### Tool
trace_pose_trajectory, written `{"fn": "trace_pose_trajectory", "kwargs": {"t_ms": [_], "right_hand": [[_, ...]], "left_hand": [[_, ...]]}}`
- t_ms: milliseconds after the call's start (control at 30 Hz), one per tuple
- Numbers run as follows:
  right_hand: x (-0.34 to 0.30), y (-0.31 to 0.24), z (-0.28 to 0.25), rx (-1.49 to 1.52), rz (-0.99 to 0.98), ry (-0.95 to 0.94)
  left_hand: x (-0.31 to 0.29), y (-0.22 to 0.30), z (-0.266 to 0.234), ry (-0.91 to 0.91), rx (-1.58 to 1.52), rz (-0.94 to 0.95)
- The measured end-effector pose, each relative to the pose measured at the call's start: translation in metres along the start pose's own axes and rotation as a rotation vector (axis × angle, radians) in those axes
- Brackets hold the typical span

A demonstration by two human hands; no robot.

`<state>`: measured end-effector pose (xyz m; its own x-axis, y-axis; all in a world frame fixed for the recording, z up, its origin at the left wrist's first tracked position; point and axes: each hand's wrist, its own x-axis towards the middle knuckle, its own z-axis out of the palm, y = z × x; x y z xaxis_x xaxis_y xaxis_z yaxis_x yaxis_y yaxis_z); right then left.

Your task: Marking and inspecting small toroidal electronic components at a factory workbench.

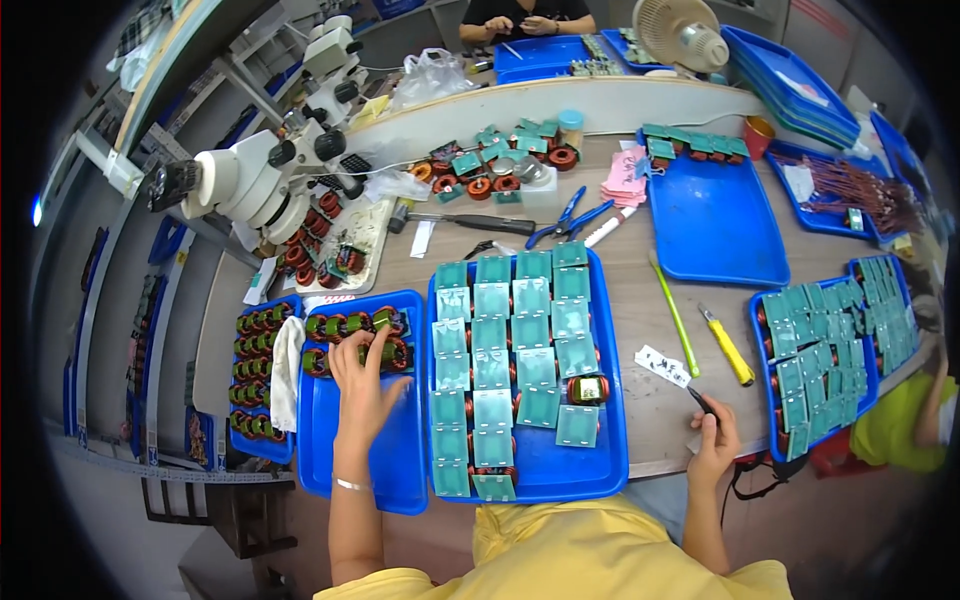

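Observation:
My left hand (362,375) reaches over a blue tray (350,450), thumb spread away from the fingers. Its fingertips are at the green-and-copper toroidal coils (340,327) in the tray's far part; no coil is lifted. In my right hand (714,440), beside the table's near edge, is a slim black pen-like tool (702,402). Its tip is close to a white paper slip (662,366) with black marks. Between my hands lies a larger blue tray (560,470) with rows of coils topped by green square boards (492,370). One coil (587,390) there lies with its windings showing.
A coil tray (262,385) and white cloth (288,375) are at the left, a microscope (240,185) beyond. Blue-handled pliers (568,218), a hammer (470,222), a green stick (675,315) and a yellow cutter (728,345) lie around. Another board tray (815,360) is right; a person (525,20) sits opposite.

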<state>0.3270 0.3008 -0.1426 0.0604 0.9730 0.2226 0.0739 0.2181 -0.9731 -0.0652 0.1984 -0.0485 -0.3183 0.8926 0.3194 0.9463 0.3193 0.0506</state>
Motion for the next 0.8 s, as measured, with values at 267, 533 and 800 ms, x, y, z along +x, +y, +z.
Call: {"fn": "trace_pose_trajectory", "kwargs": {"t_ms": [267,533,800], "right_hand": [[0.002,-0.005,0.001,0.007,-0.014,0.006],[0.010,-0.001,-0.002,0.066,-0.029,0.026],[0.000,-0.010,0.003,0.121,-0.055,-0.013]], "left_hand": [[-0.045,0.116,-0.029,-0.277,-0.422,0.396],[-0.017,0.171,0.010,-0.186,-0.318,0.343],[-0.024,0.167,-0.012,-0.156,-0.994,0.119]]}}
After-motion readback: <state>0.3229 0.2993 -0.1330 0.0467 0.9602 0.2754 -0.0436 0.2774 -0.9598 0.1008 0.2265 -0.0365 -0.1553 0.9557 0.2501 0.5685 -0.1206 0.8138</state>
